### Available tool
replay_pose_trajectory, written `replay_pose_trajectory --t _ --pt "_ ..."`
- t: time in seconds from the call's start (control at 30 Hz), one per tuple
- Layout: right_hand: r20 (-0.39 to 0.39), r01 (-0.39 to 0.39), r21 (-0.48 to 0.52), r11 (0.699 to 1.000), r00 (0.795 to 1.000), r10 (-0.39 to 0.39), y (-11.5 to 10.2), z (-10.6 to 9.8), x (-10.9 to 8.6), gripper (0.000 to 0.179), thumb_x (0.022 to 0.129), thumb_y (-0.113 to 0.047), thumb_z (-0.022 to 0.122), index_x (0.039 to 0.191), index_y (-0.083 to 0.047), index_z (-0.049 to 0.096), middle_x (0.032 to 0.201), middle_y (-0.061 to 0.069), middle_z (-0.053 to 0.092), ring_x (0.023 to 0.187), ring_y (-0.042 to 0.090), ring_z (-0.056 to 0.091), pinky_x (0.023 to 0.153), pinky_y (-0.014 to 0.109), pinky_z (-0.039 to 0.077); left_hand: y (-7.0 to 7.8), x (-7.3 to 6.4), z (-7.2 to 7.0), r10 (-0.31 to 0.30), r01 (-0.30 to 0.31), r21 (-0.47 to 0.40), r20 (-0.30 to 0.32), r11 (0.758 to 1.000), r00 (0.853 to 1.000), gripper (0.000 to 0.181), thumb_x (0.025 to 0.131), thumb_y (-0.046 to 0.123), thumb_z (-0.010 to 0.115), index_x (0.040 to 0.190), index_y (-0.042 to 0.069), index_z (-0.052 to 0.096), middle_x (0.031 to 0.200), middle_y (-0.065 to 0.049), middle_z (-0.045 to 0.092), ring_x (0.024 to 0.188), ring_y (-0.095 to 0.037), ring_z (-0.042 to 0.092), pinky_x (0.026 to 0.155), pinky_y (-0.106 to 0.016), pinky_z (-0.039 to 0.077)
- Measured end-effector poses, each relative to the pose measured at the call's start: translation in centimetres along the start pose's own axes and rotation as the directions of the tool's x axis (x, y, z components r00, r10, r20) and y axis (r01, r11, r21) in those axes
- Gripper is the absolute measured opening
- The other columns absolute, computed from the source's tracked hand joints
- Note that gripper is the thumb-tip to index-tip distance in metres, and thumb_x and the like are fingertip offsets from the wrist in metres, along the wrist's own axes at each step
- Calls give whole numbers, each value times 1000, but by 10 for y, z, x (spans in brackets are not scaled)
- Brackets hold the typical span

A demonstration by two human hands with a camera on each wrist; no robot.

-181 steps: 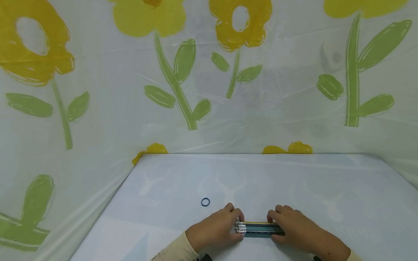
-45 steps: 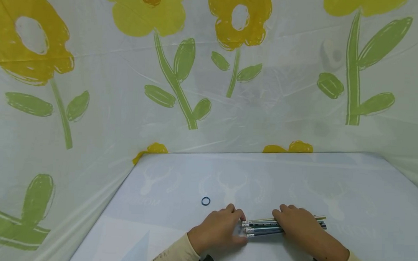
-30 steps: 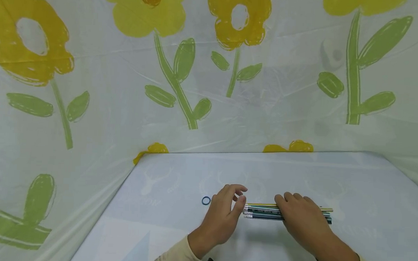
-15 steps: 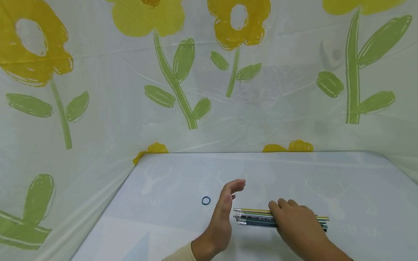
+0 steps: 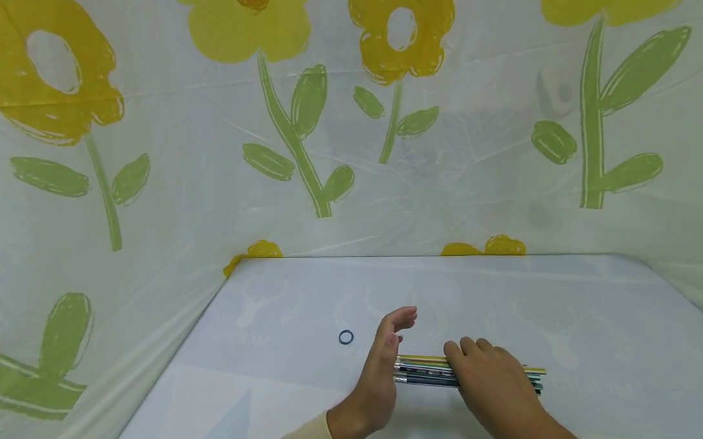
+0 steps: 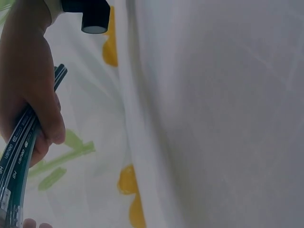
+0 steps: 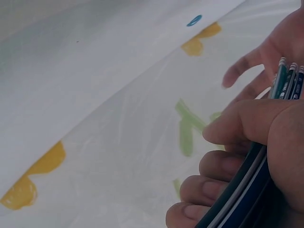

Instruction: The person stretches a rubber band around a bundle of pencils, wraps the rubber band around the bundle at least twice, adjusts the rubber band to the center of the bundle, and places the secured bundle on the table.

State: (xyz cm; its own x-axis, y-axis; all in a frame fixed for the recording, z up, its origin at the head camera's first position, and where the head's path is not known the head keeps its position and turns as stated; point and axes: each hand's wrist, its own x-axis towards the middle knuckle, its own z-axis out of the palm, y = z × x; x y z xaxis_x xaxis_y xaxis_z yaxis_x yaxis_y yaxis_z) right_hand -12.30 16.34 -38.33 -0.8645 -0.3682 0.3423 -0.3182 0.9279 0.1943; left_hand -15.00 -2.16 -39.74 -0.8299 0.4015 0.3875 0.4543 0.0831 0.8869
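Note:
A bundle of several pencils (image 5: 427, 372), mostly dark green and blue with a yellow one at the far side, lies level above the table. My right hand (image 5: 491, 382) grips it around the middle, fingers curled over the shafts; the right wrist view shows the right hand (image 7: 289, 137) with its thumb across the pencils (image 7: 254, 173). Held upright with fairly straight fingers, my left hand (image 5: 377, 375) has its palm against or just beside the eraser ends; whether it touches them I cannot tell. A small blue ring-shaped band (image 5: 346, 343) lies on the table, left of the left hand.
The table (image 5: 254, 345) has a pale cover with faint deer-head prints. Behind and to the left hangs a white curtain (image 5: 201, 195) with yellow flowers. A black device (image 6: 95, 19) sits at the right wrist in the left wrist view.
The right hand has raised the pencils from the table. The left hand let go of the eraser ends, straightened upright, and now stands at them. The pencil ends look more even. The blue band stays put.

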Motion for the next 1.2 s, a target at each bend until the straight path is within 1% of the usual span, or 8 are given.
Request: replay_pose_trajectory --t 0.17,0.3,0.47,0.57,0.8,0.9,1.07,1.2 --pt "38 -4 -4 1000 999 4 -1 0 0 34 75 -16 85 93 -15 57 73 -3 51 64 13 44 57 29 45 -1 -1 2 17 -17 -14 -8 1000 1000 50 107 27 7 149 23 33 151 -2 40 140 -26 35 114 -43 30" --pt "38 -5 -6 1000 999 5 -3 1 1 34 74 -18 86 92 -16 57 72 -4 52 63 12 44 55 27 44 -1 -2 3 9 -9 -24 -9 1000 1000 50 107 27 7 149 24 34 151 0 40 140 -28 36 114 -41 31" --pt "39 -8 -4 1000 999 8 -5 1 0 33 74 -17 86 91 -16 57 73 -3 53 64 12 46 55 28 45 0 -3 4 12 -12 -14 5 1000 1000 51 107 28 7 149 21 34 152 -1 40 139 -28 36 113 -40 32" --pt "55 -8 -4 1000 998 8 -5 2 1 32 75 -17 85 92 -16 58 74 -2 55 65 13 47 56 29 46 0 -3 4 17 -17 -4 18 1000 1000 51 107 27 7 150 21 33 153 0 38 139 -28 35 113 -42 32" --pt "71 0 -10 1000 997 1 -5 1 1 32 75 -18 86 92 -17 59 73 -4 54 63 12 46 55 27 45 0 -4 6 4 -6 30 68 1000 998 48 109 29 8 151 29 30 155 5 33 140 -24 32 118 -50 30" --pt "75 -2 -9 1000 997 2 -5 1 1 32 75 -18 86 91 -17 59 72 -4 54 63 11 46 55 27 45 1 -4 6 -4 2 51 46 999 999 47 109 28 9 150 29 31 153 6 35 139 -20 34 118 -47 29" --pt "100 -12 -1 1000 995 12 -5 2 3 32 76 -21 86 93 -17 59 75 -3 55 64 12 47 57 28 47 1 -4 6 18 -16 100 -23 995 1000 46 108 25 13 148 23 37 150 1 41 137 -20 38 115 -43 30" --pt "92 -19 2 1000 996 18 -5 1 2 32 76 -21 85 93 -17 57 74 -4 55 63 12 47 56 28 47 1 -4 6 -2 3 96 -12 995 1000 45 108 27 13 147 26 36 149 3 40 137 -19 37 114 -44 30"
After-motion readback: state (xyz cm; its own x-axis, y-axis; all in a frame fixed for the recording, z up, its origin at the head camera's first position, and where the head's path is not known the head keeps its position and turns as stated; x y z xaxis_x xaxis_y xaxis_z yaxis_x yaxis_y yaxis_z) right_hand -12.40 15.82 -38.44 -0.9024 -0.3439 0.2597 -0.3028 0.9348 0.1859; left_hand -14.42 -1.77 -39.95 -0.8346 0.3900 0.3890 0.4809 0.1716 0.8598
